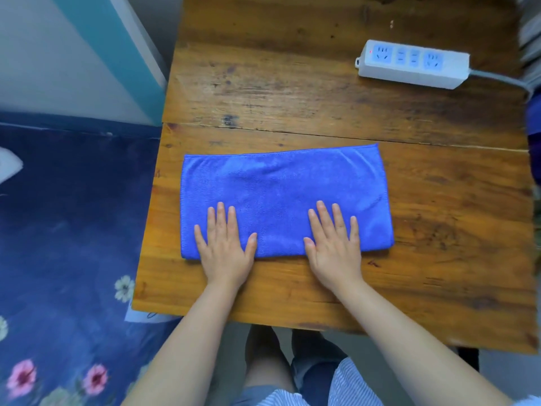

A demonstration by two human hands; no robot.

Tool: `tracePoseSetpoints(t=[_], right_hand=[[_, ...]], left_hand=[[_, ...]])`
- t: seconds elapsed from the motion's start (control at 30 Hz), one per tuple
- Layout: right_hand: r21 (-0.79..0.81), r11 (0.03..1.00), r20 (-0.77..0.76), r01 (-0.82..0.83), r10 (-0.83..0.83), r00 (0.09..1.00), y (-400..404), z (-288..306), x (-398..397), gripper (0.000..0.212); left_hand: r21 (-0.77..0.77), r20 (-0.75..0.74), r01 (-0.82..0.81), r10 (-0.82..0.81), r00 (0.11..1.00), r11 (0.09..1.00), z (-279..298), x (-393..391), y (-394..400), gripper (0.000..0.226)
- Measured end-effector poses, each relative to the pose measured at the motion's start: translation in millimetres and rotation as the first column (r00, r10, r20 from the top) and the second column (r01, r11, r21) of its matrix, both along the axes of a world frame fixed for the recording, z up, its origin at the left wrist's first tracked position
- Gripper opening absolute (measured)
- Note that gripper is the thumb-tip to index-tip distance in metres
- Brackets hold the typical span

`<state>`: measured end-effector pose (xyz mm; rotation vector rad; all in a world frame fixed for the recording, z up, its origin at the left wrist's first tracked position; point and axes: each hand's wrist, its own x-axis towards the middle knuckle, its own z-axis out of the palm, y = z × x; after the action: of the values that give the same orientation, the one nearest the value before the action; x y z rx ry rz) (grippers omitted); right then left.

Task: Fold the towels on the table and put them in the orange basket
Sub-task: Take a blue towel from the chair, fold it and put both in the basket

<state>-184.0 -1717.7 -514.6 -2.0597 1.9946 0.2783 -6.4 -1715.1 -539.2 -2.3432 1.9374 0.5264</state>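
Note:
A blue towel (281, 189) lies flat on the wooden table (322, 106), folded into a wide rectangle with its fold along the near edge. My left hand (224, 247) presses flat on the towel's near left part, fingers straight and spread. My right hand (333, 244) presses flat on the near right part in the same way. No orange basket is in view.
A white power strip (412, 64) with a grey cable lies at the table's far right. A dark blue flowered bedcover (67, 230) lies left of the table. A blue object (534, 133) shows at the right edge of the frame.

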Motion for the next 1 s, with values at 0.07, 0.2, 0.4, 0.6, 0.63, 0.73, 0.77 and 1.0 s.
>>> tracePoseSetpoints(t=[0.07,0.2,0.4,0.6,0.63,0.73,0.77,1.0], right_hand=[[0.017,0.998,0.026,0.059,-0.059,0.998,5,1,-24,0.054],[0.014,0.987,0.071,0.162,-0.163,0.984,13,2,-63,0.059],[0.015,0.935,0.132,0.356,-0.354,0.926,4,6,-87,0.056],[0.076,0.841,0.226,0.536,-0.538,0.812,-22,22,-53,0.073],[0.113,0.813,0.251,0.571,-0.580,0.775,-27,24,-50,0.074],[0.175,0.750,0.280,0.637,-0.659,0.699,-36,21,-49,0.069],[0.184,0.734,0.290,0.654,-0.676,0.677,-39,21,-52,0.063],[0.332,0.622,0.571,0.709,-0.731,0.373,-62,21,-81,0.033]], left_hand=[[-0.001,0.015,-0.022,0.022,1.000,1.000,-1,9,3,0.083],[0.043,0.048,-0.024,0.022,0.999,0.999,1,28,5,0.081],[0.040,0.097,-0.102,0.097,0.990,0.994,9,40,-1,0.068],[-0.089,0.014,-0.048,0.049,0.999,0.995,22,-7,-34,0.067],[-0.084,0.004,-0.013,0.013,1.000,0.996,22,-18,-43,0.066],[-0.040,-0.011,0.080,-0.081,0.997,0.996,18,-44,-60,0.065],[-0.019,-0.003,0.104,-0.104,0.995,0.994,15,-48,-61,0.064],[-0.014,0.016,0.081,-0.080,0.997,0.997,3,-57,-68,0.064]])
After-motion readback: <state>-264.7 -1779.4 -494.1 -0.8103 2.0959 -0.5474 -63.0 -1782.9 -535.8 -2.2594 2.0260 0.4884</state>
